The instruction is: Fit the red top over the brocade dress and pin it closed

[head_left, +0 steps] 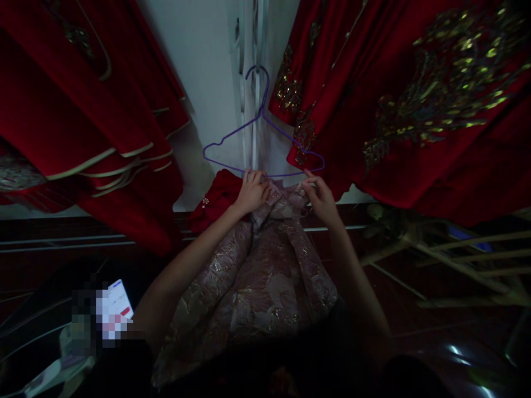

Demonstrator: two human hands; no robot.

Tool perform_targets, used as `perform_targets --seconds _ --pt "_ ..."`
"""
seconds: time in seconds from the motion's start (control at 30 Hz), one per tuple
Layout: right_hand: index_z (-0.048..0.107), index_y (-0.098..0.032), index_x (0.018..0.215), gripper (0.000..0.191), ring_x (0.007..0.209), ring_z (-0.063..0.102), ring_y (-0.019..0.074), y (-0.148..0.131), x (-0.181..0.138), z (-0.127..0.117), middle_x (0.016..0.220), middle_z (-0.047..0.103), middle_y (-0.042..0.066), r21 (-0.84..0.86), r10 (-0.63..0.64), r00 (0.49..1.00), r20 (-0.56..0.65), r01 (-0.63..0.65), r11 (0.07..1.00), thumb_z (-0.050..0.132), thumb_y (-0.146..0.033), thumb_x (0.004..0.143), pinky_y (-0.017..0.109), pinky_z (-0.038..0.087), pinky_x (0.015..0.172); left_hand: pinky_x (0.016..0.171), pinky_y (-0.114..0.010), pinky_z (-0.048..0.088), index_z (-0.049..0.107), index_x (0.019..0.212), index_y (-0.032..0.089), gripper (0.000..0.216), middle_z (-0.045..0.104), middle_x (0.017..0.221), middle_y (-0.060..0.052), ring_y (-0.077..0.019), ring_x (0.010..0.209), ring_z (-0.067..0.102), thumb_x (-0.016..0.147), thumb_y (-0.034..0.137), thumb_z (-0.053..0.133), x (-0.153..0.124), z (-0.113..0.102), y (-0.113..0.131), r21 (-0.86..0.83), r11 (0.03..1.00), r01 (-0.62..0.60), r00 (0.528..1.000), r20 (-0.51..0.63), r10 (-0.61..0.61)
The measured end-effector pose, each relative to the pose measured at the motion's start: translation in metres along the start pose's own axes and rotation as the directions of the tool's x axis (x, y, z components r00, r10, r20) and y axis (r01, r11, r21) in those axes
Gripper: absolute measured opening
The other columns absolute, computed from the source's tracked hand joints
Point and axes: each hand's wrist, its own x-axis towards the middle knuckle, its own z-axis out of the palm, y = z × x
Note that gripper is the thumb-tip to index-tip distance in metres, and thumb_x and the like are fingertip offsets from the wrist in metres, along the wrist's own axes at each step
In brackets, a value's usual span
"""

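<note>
Fingers of the left hand (pixel 253 192) curl over the top edge of a pink brocade garment (pixel 265 276), pinching it right at the lower bar of a purple wire hanger (pixel 262 113). The right hand (pixel 320 199) grips the same edge further along, fingertips touching the bar near the hanger's right end. Both hands are clenched on the cloth, which falls from them between the forearms toward the camera. The hanger's hook sits over a white upright rail (pixel 249 44) against a pale wall. Just behind the left hand lies a bunched red cloth (pixel 215 199). A red trimmed robe (pixel 83 110) hangs to the left and a gold-embroidered red robe (pixel 415 110) to the right. A pale wooden rack (pixel 456 249) stands at the right; a lit screen (pixel 118 301), blurred, glows low at the left.
</note>
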Motion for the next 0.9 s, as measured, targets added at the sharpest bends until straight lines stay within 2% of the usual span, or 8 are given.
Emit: perform_targets --seconds 0.1,0.17,0.23,0.33,0.5,0.7,0.9 --pt "0.055 -0.022 0.093 0.024 0.120 0.056 0.0220 0.008 0.004 -0.013 0.127 0.060 0.012 -0.053 -0.058 0.980 -0.193 0.049 0.997 0.049 -0.044 0.090 0.043 0.043 0.101 0.110 -0.055 0.028 0.069 0.099 0.019 0.031 0.056 0.126 -0.013 -0.0291 0.121 0.046 0.093 0.031 0.041 -0.020 -0.017 0.012 0.031 0.999 -0.008 0.999 -0.045 0.009" --pt "0.055 -0.021 0.093 0.024 0.120 0.056 0.0210 0.013 0.007 -0.021 0.124 0.061 0.012 -0.118 -0.116 0.940 -0.322 0.082 0.990 0.047 -0.043 0.091 0.044 0.041 0.104 0.109 -0.055 0.029 0.068 0.102 0.019 0.031 0.057 0.124 -0.013 -0.0299 0.119 0.047 0.093 0.030 0.041 -0.033 -0.034 0.014 0.084 0.996 -0.007 0.998 -0.062 0.012" --pt "0.054 -0.021 0.095 0.024 0.116 0.058 0.0201 0.016 0.007 -0.028 0.121 0.062 0.012 -0.161 -0.140 0.909 -0.392 0.082 0.984 0.046 -0.043 0.092 0.044 0.042 0.103 0.108 -0.055 0.029 0.067 0.105 0.020 0.031 0.058 0.122 -0.013 -0.0303 0.117 0.047 0.093 0.029 0.040 -0.043 -0.050 0.011 0.132 0.991 -0.014 0.998 -0.053 0.021" --pt "0.053 -0.022 0.095 0.024 0.111 0.062 0.0195 0.017 0.008 -0.035 0.115 0.064 0.010 -0.193 -0.132 0.905 -0.404 0.057 0.980 0.043 -0.044 0.093 0.043 0.046 0.098 0.108 -0.054 0.028 0.067 0.108 0.021 0.032 0.059 0.120 -0.012 -0.0299 0.116 0.047 0.093 0.029 0.040 -0.052 -0.066 0.000 0.153 0.987 -0.044 0.999 -0.024 0.048" --pt "0.054 -0.021 0.094 0.026 0.107 0.063 0.0201 0.016 0.008 -0.038 0.112 0.066 0.011 -0.206 -0.137 0.899 -0.416 0.054 0.977 0.043 -0.045 0.093 0.042 0.047 0.096 0.107 -0.054 0.028 0.068 0.107 0.024 0.032 0.060 0.116 -0.010 -0.0286 0.113 0.048 0.094 0.031 0.040 -0.055 -0.075 -0.012 0.139 0.988 -0.067 0.998 -0.013 0.069" --pt "0.056 -0.021 0.095 0.025 0.107 0.063 0.0207 0.011 0.007 -0.033 0.112 0.067 0.009 -0.190 -0.191 0.906 -0.378 0.126 0.974 0.047 -0.044 0.093 0.043 0.048 0.094 0.105 -0.052 0.027 0.066 0.113 0.023 0.033 0.059 0.120 -0.010 -0.0276 0.113 0.047 0.094 0.031 0.041 -0.052 -0.074 -0.011 0.103 0.990 -0.093 0.996 0.004 0.093" --pt "0.056 -0.022 0.098 0.024 0.108 0.063 0.0212 0.001 0.027 -0.042 0.113 0.067 0.008 -0.303 -0.282 0.898 -0.337 0.180 0.936 0.046 -0.044 0.094 0.041 0.048 0.094 0.102 -0.049 0.027 0.070 0.095 0.021 0.034 0.059 0.121 -0.009 -0.0243 0.110 0.049 0.095 0.036 0.040 -0.037 -0.068 -0.010 -0.092 0.986 -0.140 0.987 0.066 0.146"
